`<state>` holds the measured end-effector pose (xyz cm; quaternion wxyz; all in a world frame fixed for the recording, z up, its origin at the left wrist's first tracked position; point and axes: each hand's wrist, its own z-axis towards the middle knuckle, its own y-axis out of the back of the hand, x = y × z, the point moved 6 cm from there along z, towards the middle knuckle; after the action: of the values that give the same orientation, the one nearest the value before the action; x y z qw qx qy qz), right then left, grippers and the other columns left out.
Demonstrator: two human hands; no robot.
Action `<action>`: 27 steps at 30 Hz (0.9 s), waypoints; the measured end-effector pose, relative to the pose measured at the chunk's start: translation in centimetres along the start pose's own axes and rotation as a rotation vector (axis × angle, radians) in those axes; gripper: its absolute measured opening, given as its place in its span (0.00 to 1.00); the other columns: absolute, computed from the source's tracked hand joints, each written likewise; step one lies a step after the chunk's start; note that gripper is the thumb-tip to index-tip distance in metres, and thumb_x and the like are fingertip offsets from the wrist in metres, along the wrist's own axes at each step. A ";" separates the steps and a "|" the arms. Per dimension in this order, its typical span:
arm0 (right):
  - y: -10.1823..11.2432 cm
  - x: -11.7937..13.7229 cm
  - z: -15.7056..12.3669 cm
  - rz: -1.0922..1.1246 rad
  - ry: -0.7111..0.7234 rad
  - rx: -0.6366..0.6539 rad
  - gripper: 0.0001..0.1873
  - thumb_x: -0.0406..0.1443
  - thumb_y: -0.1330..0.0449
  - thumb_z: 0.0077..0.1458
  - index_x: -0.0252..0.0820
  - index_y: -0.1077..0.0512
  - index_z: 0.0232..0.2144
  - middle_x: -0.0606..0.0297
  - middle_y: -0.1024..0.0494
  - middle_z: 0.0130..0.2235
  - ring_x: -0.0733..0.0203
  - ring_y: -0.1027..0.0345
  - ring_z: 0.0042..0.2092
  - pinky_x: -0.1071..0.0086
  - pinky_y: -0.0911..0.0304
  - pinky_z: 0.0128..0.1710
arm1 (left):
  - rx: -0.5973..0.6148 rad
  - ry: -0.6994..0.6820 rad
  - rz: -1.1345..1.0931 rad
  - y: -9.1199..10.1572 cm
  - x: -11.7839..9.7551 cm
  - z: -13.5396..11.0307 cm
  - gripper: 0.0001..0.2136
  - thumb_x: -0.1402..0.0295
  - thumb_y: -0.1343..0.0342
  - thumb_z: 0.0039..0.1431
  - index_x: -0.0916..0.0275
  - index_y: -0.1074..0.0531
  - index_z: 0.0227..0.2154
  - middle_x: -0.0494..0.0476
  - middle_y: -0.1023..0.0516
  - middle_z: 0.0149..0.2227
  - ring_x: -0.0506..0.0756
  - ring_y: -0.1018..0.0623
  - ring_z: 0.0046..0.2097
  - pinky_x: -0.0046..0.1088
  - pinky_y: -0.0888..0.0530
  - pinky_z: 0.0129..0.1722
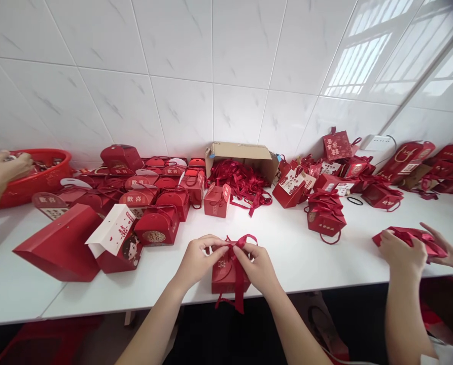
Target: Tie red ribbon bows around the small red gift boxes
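Red box (221, 282) closed, at the table's (287, 238) front edge. Ribbon (240, 285) on top looks half-tied: loop up, tail hanging. Left hand (202, 257) and right hand (257, 264) both pinch ribbon, fingertips nearly meeting. Knot tightness: can't tell.

Satiny ribbon (240, 290) — smooth card box (219, 281) — glossy tiles (241, 40).

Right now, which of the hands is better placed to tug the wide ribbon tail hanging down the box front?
Probably the right hand: the ribbon tail hangs just below it, toward that side of the box. The left hand is farther off, across the knot.
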<state>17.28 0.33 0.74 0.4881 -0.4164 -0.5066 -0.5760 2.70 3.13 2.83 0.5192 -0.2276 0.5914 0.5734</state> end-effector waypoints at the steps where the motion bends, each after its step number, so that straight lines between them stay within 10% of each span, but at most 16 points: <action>1: 0.1 -0.3 0.0 0.030 -0.028 -0.056 0.16 0.47 0.45 0.56 0.41 0.30 0.28 0.66 0.28 0.24 0.61 0.37 0.27 0.69 0.42 0.28 | -0.025 0.002 -0.013 -0.1 0.2 -0.2 0.08 0.63 0.45 0.57 0.60 0.23 0.32 0.57 0.20 0.36 0.56 0.23 0.38 0.31 0.28 0.39; 6: -0.2 -0.8 -0.4 0.136 -0.077 -0.230 0.14 0.45 0.42 0.55 0.45 0.42 0.34 0.70 0.27 0.23 0.62 0.35 0.25 0.69 0.41 0.27 | -0.049 0.013 -0.066 -0.9 0.1 -1.0 0.07 0.65 0.50 0.61 0.60 0.28 0.34 0.53 0.23 0.34 0.53 0.25 0.36 0.29 0.29 0.39; 15: 0.3 -0.1 -0.8 -0.133 0.071 -0.192 0.10 0.41 0.42 0.56 0.45 0.22 0.34 0.59 0.21 0.34 0.55 0.30 0.36 0.62 0.34 0.37 | -0.120 -0.045 0.035 -1.6 0.3 -1.2 0.02 0.71 0.48 0.56 0.61 0.31 0.29 0.52 0.26 0.31 0.52 0.26 0.35 0.29 0.28 0.36; 27: 0.5 0.5 -1.5 -0.318 0.221 -0.224 0.09 0.31 0.41 0.54 0.46 0.22 0.30 0.56 0.27 0.44 0.49 0.36 0.49 0.54 0.38 0.49 | -0.153 -0.032 0.023 -1.4 1.0 -1.1 0.05 0.74 0.48 0.54 0.60 0.28 0.29 0.52 0.23 0.32 0.53 0.24 0.36 0.30 0.27 0.39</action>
<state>17.74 -1.21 1.11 0.3945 -0.3172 -0.4423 -0.7404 3.15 2.08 1.05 0.5030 -0.2507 0.5400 0.6265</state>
